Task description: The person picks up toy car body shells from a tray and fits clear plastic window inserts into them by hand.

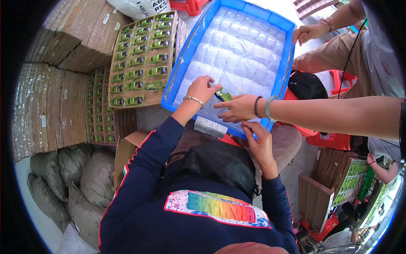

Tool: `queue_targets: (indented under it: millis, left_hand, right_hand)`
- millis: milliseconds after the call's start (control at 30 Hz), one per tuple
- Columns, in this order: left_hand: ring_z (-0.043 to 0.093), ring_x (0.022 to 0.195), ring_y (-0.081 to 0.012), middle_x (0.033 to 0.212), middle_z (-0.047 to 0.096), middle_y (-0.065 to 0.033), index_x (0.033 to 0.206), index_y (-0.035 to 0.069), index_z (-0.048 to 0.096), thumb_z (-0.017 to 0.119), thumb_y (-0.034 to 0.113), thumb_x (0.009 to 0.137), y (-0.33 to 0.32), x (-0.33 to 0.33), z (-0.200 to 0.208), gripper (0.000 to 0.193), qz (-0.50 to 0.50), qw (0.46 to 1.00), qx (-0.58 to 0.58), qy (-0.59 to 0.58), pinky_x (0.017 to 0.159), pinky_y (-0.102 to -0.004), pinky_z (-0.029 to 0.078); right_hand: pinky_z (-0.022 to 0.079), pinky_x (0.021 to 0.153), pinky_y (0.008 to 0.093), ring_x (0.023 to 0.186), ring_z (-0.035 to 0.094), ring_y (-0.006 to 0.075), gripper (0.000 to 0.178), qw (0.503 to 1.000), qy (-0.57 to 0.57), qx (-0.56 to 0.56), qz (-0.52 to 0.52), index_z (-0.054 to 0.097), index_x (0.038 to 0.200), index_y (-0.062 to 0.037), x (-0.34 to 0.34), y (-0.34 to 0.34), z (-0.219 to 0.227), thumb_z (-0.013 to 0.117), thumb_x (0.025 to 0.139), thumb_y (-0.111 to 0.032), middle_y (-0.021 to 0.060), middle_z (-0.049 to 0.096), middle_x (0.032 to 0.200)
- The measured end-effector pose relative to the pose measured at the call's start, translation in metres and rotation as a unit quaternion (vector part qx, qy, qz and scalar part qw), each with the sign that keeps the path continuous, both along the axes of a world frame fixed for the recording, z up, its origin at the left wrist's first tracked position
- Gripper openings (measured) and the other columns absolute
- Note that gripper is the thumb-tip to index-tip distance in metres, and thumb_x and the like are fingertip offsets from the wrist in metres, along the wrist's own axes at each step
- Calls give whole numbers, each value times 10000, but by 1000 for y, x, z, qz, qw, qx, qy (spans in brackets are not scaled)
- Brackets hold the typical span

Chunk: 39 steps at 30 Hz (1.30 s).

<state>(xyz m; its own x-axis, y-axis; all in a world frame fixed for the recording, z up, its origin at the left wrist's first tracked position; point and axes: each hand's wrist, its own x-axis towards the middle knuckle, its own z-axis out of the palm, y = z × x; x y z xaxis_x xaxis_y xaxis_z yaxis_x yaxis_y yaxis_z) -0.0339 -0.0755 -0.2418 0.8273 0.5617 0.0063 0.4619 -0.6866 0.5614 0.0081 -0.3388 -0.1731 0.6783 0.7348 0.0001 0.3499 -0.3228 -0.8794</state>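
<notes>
The left hand (201, 89) is positioned over the near end of a blue plastic tray (287, 59), fingertips at a small green item (225, 96). A co-worker's hand (242, 108) enters from the right and meets the same item; which hand grips it cannot be determined. The right hand (259, 142) is located at the near rim, fingers bent, just beside the co-worker's fingers. Translucent plastic (241, 46) lines the tray. Left of the tray, a brown board (152, 97) carries rows of green-and-black items. Grey sacks (95, 175) lie lower left.

navy sleeves (146, 158), red piping (137, 151), silver bangle (194, 99)
</notes>
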Motion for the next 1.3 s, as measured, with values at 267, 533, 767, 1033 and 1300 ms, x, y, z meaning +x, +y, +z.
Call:
queue_targets:
  millis: [267, 533, 767, 1033, 1300]
  left_hand:
    - [656, 622, -160, 787, 666, -97, 989, -22, 634, 669, 174, 820, 7, 5, -2, 261, 45, 941, -327, 73, 571, -271, 553]
    - [656, 691, -155, 824, 668, -104, 1029, -40, 653, 645, 96, 801, 10, -9, 26, 266, 59, 931, -359, -30, 617, -270, 566]
    - [674, 624, -160, 755, 654, -93, 1054, -56, 623, 626, 92, 819, 25, -51, 36, 277, 93, 885, -432, -148, 545, -258, 550]
    - [660, 650, -140, 830, 662, -88, 1111, -32, 601, 616, 81, 865, 81, -152, 34, 271, 247, 832, -411, -280, 551, -259, 555]
    - [650, 597, -145, 805, 663, -85, 1103, -14, 625, 628, 69, 859, 206, -296, -101, 258, 522, 778, -283, -206, 511, -264, 549]
  right_hand:
    - [502, 732, 343, 881, 644, 291, 196, 996, -84, -13, -12, 644, 1041, -28, 27, 23, -9, 616, 849, -54, 130, 654, 1013]
    - [500, 674, 319, 787, 625, 196, 311, 996, 93, -10, 0, 602, 1146, -25, 34, 68, -37, 642, 872, -168, 129, 660, 945]
    - [419, 541, 258, 593, 511, 91, 276, 981, 187, -52, 26, 611, 1130, -6, 14, 104, -17, 599, 890, -144, 18, 585, 707]
    - [454, 617, 219, 710, 554, 76, 385, 958, 242, -9, 153, 534, 1274, -31, -7, 162, 24, 599, 916, -155, 32, 619, 898]
    - [477, 660, 227, 743, 591, 99, 335, 975, 193, -62, 92, 552, 1238, 5, 14, 169, -12, 578, 922, -102, 59, 643, 936]
